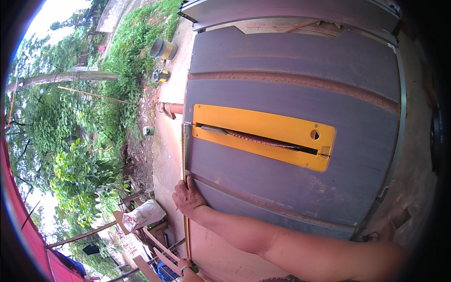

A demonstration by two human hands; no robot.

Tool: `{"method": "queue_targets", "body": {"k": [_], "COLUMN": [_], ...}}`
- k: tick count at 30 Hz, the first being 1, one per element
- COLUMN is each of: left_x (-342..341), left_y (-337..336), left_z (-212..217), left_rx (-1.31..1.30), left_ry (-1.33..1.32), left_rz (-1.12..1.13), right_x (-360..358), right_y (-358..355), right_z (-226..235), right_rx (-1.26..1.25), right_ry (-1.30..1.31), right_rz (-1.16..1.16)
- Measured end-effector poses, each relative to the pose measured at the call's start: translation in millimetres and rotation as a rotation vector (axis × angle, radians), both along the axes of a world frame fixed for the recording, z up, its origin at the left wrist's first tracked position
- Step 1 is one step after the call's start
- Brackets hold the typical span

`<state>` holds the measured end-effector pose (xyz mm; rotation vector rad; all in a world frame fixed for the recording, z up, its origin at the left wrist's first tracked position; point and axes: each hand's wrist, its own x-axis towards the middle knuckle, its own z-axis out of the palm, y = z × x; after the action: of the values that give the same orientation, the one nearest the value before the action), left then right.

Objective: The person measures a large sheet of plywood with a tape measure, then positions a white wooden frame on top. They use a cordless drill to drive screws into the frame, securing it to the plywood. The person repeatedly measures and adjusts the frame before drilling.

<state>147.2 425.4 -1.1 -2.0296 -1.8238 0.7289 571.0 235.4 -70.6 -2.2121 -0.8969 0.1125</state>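
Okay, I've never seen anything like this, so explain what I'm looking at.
It's one wide view, bent at its edges, from a camera on a person's head; no robot. The grey, dusty surface is a table saw; its blade shows in a yellow plate. A bare arm reaches from the lower right, its hand at the saw's edge, over a tape measure. A second hand, wearing a wristband, seems to hold the tape's lower end. Whether both are one person's isn't clear.

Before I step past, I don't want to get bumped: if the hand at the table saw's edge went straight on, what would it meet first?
Nothing close, it seems: the hand points past the table saw over concrete floor, probably well below, though depth is unclear.
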Motion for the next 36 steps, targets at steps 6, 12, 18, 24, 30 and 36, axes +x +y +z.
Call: {"method": "queue_targets", "body": {"k": [6,12,18,24,30,36], "left_x": [2,9,5,-8,-11,-9], "left_y": [-2,-6,-5,8,11,13], "left_z": [2,4,2,0,-2,-2], "left_rx": [-0.03,-0.029,0.001,-0.035,-0.055,-0.067], "left_ry": [-0.002,0.041,0.03,0.023,0.004,0.112], "left_rz": [-0.025,0.006,-0.006,-0.01,-0.041,-0.056], "right_x": [1,2,2,1,3,5], "right_y": [-2,-4,-2,0,-5,-9], "right_z": [1,3,2,1,3,5], "right_rx": [-0.011,-0.027,-0.018,-0.02,-0.01,-0.024], "right_ry": [0.003,-0.024,-0.008,-0.007,-0.021,-0.032], "right_rz": [0.014,0.006,0.014,0.005,-0.007,0.006]}}
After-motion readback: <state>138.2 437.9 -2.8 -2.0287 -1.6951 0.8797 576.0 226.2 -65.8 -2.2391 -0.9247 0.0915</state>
